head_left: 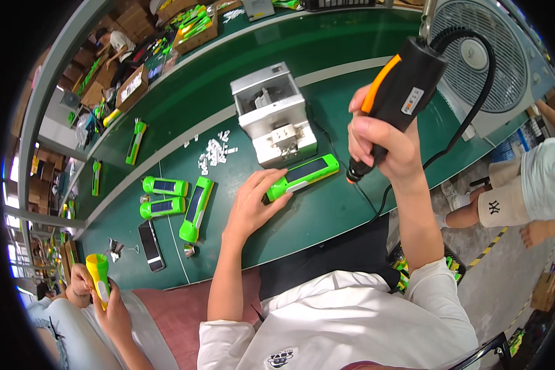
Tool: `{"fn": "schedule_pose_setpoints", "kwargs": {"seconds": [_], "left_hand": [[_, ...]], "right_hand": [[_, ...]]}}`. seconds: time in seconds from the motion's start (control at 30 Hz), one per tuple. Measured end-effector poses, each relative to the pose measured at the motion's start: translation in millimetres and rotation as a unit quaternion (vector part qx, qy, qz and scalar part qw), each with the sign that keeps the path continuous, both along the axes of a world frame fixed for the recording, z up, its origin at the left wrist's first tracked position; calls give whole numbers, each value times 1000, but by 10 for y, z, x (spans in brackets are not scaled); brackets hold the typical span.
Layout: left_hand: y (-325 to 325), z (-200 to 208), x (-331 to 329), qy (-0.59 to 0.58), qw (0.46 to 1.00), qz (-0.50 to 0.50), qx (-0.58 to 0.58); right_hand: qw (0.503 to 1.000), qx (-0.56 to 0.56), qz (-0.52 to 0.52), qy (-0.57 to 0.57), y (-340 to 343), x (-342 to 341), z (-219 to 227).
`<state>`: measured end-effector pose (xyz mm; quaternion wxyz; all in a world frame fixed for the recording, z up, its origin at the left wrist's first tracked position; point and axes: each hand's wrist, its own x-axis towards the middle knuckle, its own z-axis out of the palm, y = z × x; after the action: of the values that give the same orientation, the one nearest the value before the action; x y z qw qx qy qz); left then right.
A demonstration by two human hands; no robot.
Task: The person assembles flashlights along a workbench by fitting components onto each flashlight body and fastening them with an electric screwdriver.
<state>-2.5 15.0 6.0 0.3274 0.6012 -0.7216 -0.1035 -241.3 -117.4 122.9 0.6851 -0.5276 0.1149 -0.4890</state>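
Observation:
My left hand point(253, 200) is closed around one end of a green flashlight point(305, 174) with a dark solar panel, which lies on the green table. In my right hand point(385, 135) is a black and orange electric screwdriver point(401, 86), gripped with its tip pointing down. That tip hangs just right of the flashlight's far end, apart from it. A silver screw-feeding machine point(271, 114) stands behind the flashlight. Left of my left hand lie another long green flashlight point(196, 209) and two shorter ones point(164, 187).
Small white parts point(214, 154) are scattered left of the machine. A phone point(151, 245) lies near a co-worker's hands point(108, 302), which hold a yellow-green flashlight point(97, 277). At the right stand a grey fan point(481, 61) and another person point(536, 185). The screwdriver's black cable point(484, 102) loops down on the right.

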Motion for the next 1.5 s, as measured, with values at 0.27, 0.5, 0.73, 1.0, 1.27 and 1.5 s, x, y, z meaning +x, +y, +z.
{"fn": "schedule_pose_setpoints", "kwargs": {"seconds": [0.27, 0.5, 0.73, 1.0, 1.27, 1.5], "left_hand": [[-145, 479, -515, 108, 994, 14, 9], [-961, 203, -1200, 6, 995, -62, -82], [-1415, -143, -1326, -141, 981, -10, -136], [-709, 891, 1483, 148, 899, 401, -94], [69, -547, 5561, -248, 778, 553, 168], [-484, -352, 4687, -225, 800, 555, -7]], "right_hand": [[994, 35, 105, -16, 173, -632, -42], [993, 19, 113, -17, 458, -600, -165], [990, 32, 132, -35, 528, -387, -331], [995, -39, 0, -88, 301, -520, -497], [975, -64, -211, -11, 199, -213, -514], [982, -62, -173, -52, 48, -88, -483]]}}
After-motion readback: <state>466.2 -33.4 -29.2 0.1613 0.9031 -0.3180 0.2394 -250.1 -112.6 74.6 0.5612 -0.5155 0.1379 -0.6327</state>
